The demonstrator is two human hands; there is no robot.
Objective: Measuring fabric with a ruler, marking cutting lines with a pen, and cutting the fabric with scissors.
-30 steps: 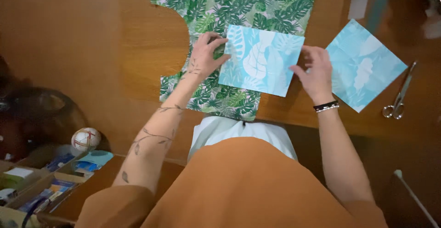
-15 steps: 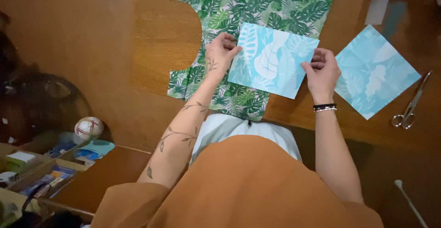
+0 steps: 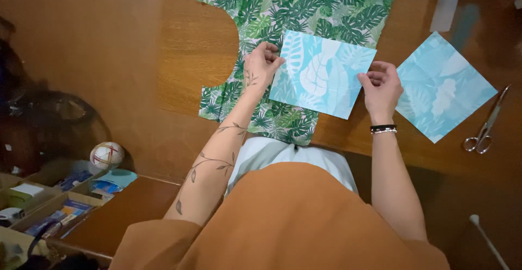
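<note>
— On top of the green leaf-print fabric (image 3: 283, 9), what's lying between the two hands?

— A light blue leaf-print square (image 3: 321, 74), tilted, its long axis running from the left hand (image 3: 260, 66) across to the right hand (image 3: 382, 88). Most of it rests on the green fabric; its lower right corner hangs over bare worktop (image 3: 136, 41).

— How are the fingers set?

— Left fingers (image 3: 270, 52) are curled and pinching the square's left edge, near the upper corner. Right fingers (image 3: 372, 77) are bent inward, pinching the right edge. Each hand touches its own side, so neither is nearer; the square's middle lies inward from both.

— Anything else beside the green fabric?

— To its right, a second blue square (image 3: 443, 88) lies flat on the worktop, just beside the right hand but apart from it. Farther right are scissors (image 3: 485, 124), well apart from both hands.
</note>
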